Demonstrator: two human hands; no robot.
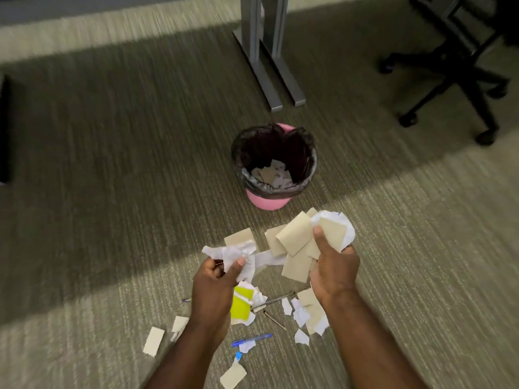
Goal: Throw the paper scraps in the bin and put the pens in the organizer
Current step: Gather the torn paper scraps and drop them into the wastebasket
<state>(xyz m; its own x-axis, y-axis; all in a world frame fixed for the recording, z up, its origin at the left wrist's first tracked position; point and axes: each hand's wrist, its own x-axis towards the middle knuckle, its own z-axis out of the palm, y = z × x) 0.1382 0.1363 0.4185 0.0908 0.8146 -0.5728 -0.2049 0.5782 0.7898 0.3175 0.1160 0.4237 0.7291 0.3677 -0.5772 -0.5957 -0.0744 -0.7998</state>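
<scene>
A pink bin (268,200) with a black liner stands on the carpet ahead, with several scraps lying in it. My right hand (334,269) grips a bunch of tan and white paper scraps (297,240), held just short of the bin. My left hand (214,284) is closed on crumpled white scraps (238,255). Below my hands, more scraps (241,306) litter the carpet, one of them yellow. A blue pen (252,339) and two dark pens (273,300) lie among them. No organizer is in view.
Grey metal desk legs (269,60) stand behind the bin. A black office chair base (455,68) on wheels sits at the upper right. A dark object (4,127) lies at the left edge. Open carpet stretches left of the bin.
</scene>
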